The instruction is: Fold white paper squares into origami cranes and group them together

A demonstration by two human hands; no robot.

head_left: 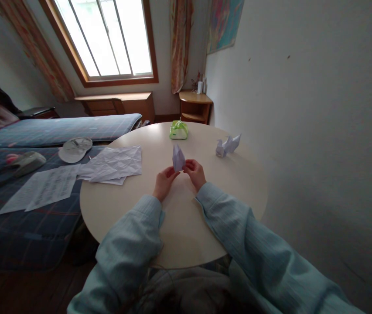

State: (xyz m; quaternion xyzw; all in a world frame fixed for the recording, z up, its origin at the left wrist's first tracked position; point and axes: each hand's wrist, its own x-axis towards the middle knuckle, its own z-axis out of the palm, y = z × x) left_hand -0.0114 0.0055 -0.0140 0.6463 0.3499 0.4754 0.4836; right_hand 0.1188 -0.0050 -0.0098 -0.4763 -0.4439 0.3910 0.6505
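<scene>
A folded white paper piece, pointed at the top, stands upright between my two hands over the round table. My left hand pinches its lower left corner. On the other side, my right hand has thumb and fingers closed on the lower right edge. Folded paper figures rest on the table to the right, beyond my right hand. Crumpled and creased white sheets lie on the table's left side.
A green tissue pack sits near the table's far edge. Left of the table, a bed with a plaid cover holds printed sheets, a white cap and a bag-like item. A wall stands close on the right.
</scene>
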